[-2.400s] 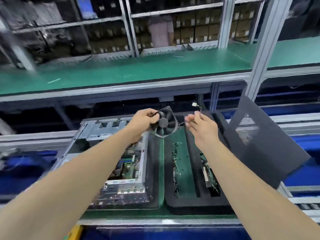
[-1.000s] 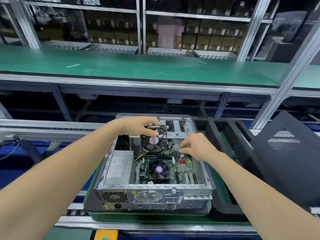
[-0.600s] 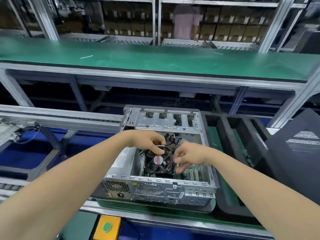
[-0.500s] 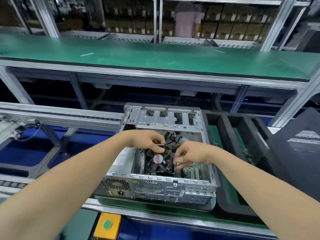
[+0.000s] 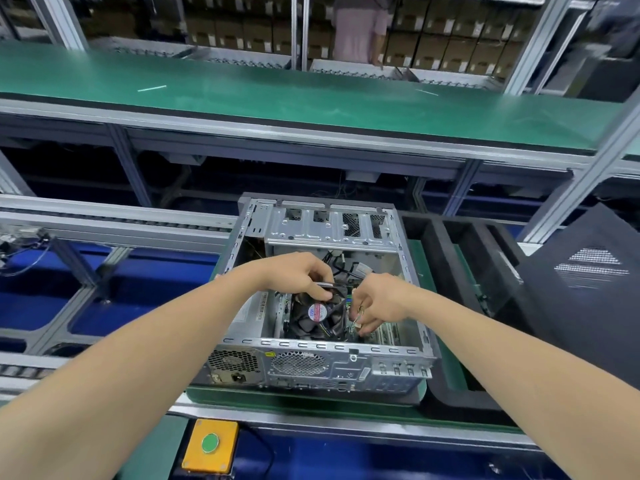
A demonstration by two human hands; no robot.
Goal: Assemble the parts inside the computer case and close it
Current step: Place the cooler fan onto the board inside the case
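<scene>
- An open silver sheet-metal computer case (image 5: 325,349) is seen lying on a green mat (image 5: 277,398). Its rear panel of ports and vent grilles is turned towards the near edge of the mat.
- A black square cooling fan with a round red-and-white hub label (image 5: 317,315) is held inside the case, about midway along its near side. It is tilted so that the label faces up.
- The left hand (image 5: 298,275) is clamped on the far upper edge of the fan, with the fingers curled over its frame.
- The right hand (image 5: 379,299) is placed just beside the fan's right edge. A small connector on thin coloured wires (image 5: 358,323) is pinched between its thumb and fingertips.
- The two hands are held close together over the case, with only a corner of the fan between them.
- Whether the fan rests on anything beneath it cannot be told.
- A grey boxed power supply (image 5: 247,317) is seen in the near left corner of the case.
- A perforated silver drive-bay plate (image 5: 329,230) spans the far side of the case.
- A black foam tray with long compartments (image 5: 433,244) lies just beside the right edge of the case.
- A dark grey side panel with perforated vent patches (image 5: 588,306) is propped at a tilt beyond the tray.
- A yellow box with a round green button (image 5: 210,445) is mounted below the near edge of the mat, to the left.
- A long green shelf (image 5: 277,95) runs above and behind the case.
</scene>
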